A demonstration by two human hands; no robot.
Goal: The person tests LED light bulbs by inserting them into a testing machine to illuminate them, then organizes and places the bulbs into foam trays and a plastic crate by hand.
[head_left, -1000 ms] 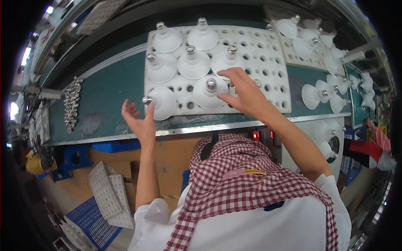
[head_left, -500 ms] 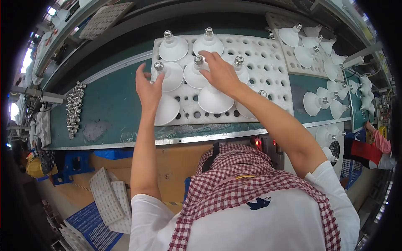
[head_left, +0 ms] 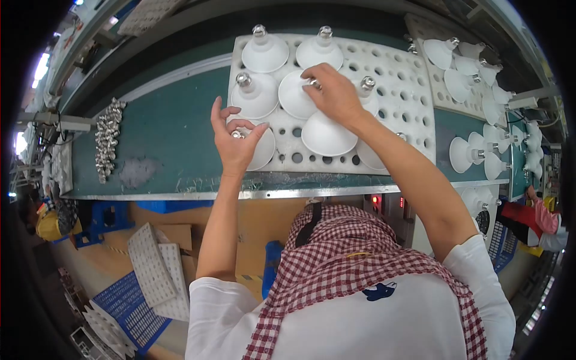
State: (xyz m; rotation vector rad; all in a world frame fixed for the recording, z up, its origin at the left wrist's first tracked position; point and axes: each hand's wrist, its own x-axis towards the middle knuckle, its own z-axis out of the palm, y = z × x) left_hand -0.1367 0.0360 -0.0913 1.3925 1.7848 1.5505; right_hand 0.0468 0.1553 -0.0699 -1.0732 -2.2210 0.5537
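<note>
White cone-shaped lamps with silvery screw caps stand on a white foam board [head_left: 396, 114] full of holes. My right hand [head_left: 336, 96] has its fingers and thumb closed around the cap of the middle lamp [head_left: 293, 96]. Around the cap of the lower-left lamp [head_left: 264, 149], my left hand [head_left: 237, 147] is curved with thumb and fingers apart, not visibly gripping it. Just above it is another lamp [head_left: 258, 99] with its cap exposed. One more lamp [head_left: 329, 135] sits under my right wrist, its cap hidden by my hand or forearm.
A pile of small metal caps [head_left: 108, 141] lies on the green bench [head_left: 174, 132] at left. More lamps [head_left: 462, 155] rest on the right, some on a second holed board [head_left: 441, 90]. A metal edge [head_left: 288, 194] runs along the bench front. Other people are at both far sides.
My left hand has moved from the upper-left lamp to the lower-left lamp's cap. My right fingers have closed on the middle lamp's cap. The whole view has shifted slightly.
</note>
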